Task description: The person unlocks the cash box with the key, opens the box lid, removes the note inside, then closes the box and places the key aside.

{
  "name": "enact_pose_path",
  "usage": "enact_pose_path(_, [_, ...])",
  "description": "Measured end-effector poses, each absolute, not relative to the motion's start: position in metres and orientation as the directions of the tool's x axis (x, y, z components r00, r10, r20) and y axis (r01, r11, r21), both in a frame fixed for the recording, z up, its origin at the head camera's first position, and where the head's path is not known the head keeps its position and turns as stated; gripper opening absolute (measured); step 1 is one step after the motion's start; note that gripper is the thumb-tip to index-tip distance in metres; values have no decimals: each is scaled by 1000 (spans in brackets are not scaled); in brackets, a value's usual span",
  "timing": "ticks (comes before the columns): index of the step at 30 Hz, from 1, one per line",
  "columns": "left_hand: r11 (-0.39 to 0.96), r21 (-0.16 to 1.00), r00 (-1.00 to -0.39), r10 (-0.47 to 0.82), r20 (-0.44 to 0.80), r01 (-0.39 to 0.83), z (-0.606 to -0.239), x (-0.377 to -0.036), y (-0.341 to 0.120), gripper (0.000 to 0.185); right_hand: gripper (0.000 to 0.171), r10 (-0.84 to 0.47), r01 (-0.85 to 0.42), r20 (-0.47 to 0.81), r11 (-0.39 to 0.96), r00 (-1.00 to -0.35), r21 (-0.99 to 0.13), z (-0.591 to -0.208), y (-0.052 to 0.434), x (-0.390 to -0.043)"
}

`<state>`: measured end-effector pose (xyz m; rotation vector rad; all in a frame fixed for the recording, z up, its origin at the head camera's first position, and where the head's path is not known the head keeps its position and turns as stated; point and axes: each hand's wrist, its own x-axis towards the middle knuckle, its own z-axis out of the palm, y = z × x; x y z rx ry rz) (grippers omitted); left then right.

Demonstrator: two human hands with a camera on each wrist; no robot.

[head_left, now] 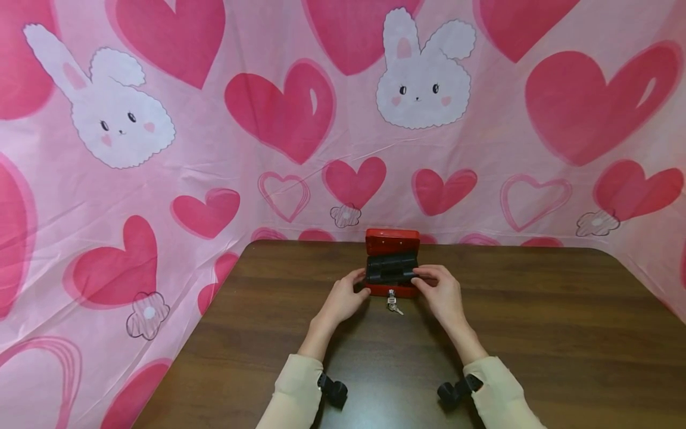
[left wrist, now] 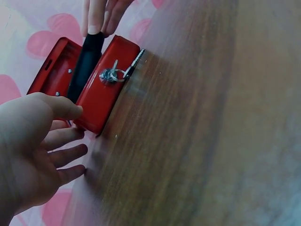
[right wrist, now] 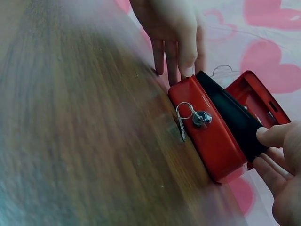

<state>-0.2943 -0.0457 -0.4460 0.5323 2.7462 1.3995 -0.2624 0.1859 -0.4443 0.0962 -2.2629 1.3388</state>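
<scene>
In the head view a small red cash box (head_left: 393, 290) stands on the table with its lid (head_left: 393, 238) raised. A key ring with keys (head_left: 393, 304) hangs from the lock on its front. Inside sits a black tray (right wrist: 235, 113), its right end tilted up above the rim. My right hand (head_left: 442, 295) pinches that raised end, thumb on top and fingers below. At the box's left end is my left hand (head_left: 343, 298), the thumb at the front corner and the other fingers fairly straight along the side. The box's interior under the tray is hidden.
The brown wooden table (head_left: 241, 357) spreads around the box, which stands close to its far edge. Behind it hangs a pink cloth (head_left: 396, 146) printed with hearts and rabbits. Each sleeved wrist carries a black camera (head_left: 334, 391).
</scene>
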Motion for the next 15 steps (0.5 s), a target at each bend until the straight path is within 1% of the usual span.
enact_pose_path(11, [555,775,-940,309,146,303,-449,-294,-44,50,13,186,-322,476,527,-859,-786,-444,195,-263])
enact_pose_path(15, [566,758,-935,316,164,324,-449,-294,-43,50,12,188,-325,486,536,-854,-779,-443,195,-263])
